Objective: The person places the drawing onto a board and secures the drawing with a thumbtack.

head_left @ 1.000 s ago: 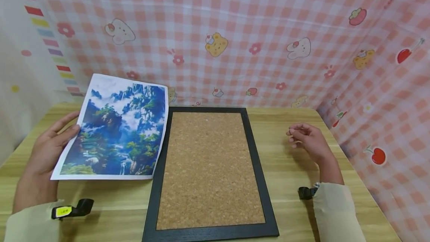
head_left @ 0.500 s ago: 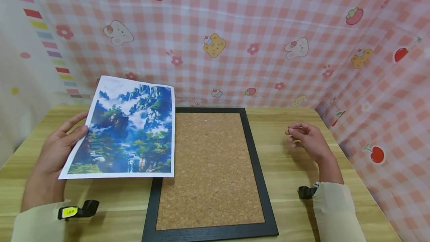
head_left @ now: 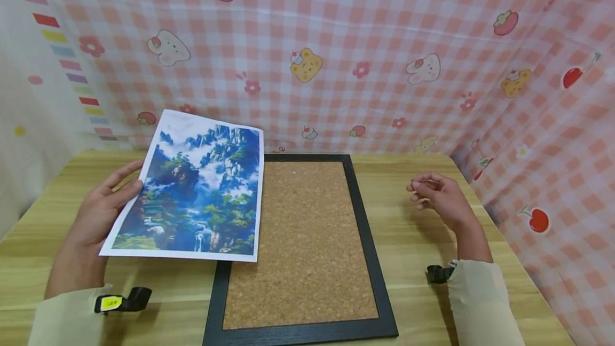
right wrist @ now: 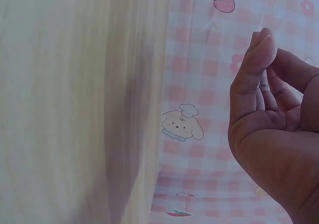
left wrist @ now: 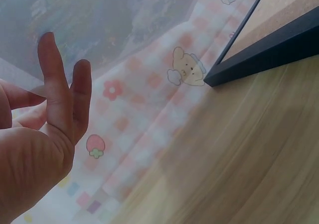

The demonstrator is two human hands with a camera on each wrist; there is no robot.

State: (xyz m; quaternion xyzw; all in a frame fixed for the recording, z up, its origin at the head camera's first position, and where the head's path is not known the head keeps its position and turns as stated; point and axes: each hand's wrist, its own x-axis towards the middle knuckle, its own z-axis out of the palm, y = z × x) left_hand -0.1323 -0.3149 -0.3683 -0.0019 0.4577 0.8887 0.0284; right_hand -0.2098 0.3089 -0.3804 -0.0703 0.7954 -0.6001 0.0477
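My left hand (head_left: pixel 98 212) pinches the left edge of a printed landscape picture (head_left: pixel 192 191), a white-bordered sheet with blue mountains, trees and a waterfall. The sheet is raised and slightly bowed, overlapping the left side of a corkboard (head_left: pixel 307 244) with a black frame (head_left: pixel 372 260) in the head view. From the left wrist view, the paper's back (left wrist: pixel 129 20) shows, with fingers spread behind it. Right of the board, my right hand (head_left: pixel 444 202) hovers over the table, fingers loosely bent and thumb near the fingertips; nothing shows between them in the right wrist view.
The board lies on a light wood-grain table (head_left: pixel 408 303). A pink checked cloth (head_left: pixel 336 20) with cartoon prints hangs behind and along the right side. Each wrist wears a black camera mount, the left one (head_left: pixel 136 298) with a yellow label.
My left hand has carried the picture to the right, from beside the corkboard to over its left part. The right hand has hardly moved.
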